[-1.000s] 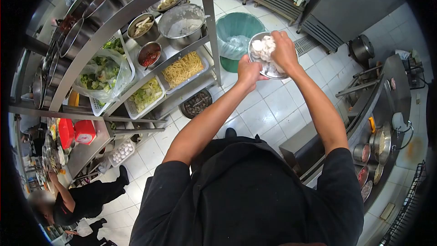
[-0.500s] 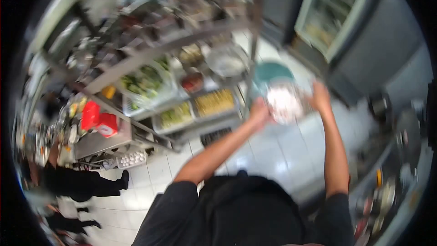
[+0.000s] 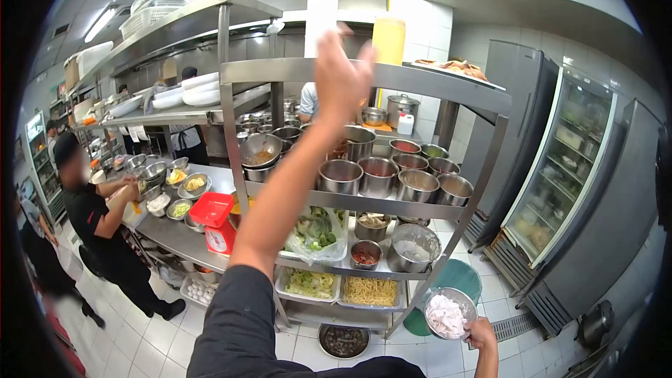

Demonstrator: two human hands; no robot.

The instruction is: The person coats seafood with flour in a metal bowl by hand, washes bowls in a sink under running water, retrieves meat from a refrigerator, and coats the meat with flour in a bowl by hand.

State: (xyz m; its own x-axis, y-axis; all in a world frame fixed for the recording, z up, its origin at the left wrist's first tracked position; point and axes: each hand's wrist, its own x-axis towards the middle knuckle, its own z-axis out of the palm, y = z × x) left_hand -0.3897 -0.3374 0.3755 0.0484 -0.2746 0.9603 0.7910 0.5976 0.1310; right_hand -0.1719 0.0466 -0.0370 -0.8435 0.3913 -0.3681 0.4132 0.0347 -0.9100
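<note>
**Metal bowl [image 3: 467, 302] hung low in the right hand [image 3: 481, 334] as the left hand [image 3: 343, 73] stood raised by the bottles**

White tiles covered the floor [image 3: 441, 358] of a busy kitchen. A steel rack [image 3: 434, 85] filled the middle, with metal pots [image 3: 379, 176] on one shelf and trays of noodles [image 3: 369, 292] and chopped greens [image 3: 311, 283] lower down. To its left, a steel table [image 3: 168, 232] carried a red scale [image 3: 218, 238] and several bowls of food, and a person in black [image 3: 112, 231] worked there. A glass-fronted refrigerator [image 3: 567, 161] stood at the right.

The right hand gripped the near rim of the metal bowl, which held white pieces [image 3: 446, 316] and was in front of the green bin [image 3: 462, 276], at the foot of the rack. Well above it, the left hand, slightly blurred, had its fingers and thumb spread before a white bottle [image 3: 321, 21] and a yellow bottle [image 3: 389, 40]; whether it touched either could not be told.
</note>
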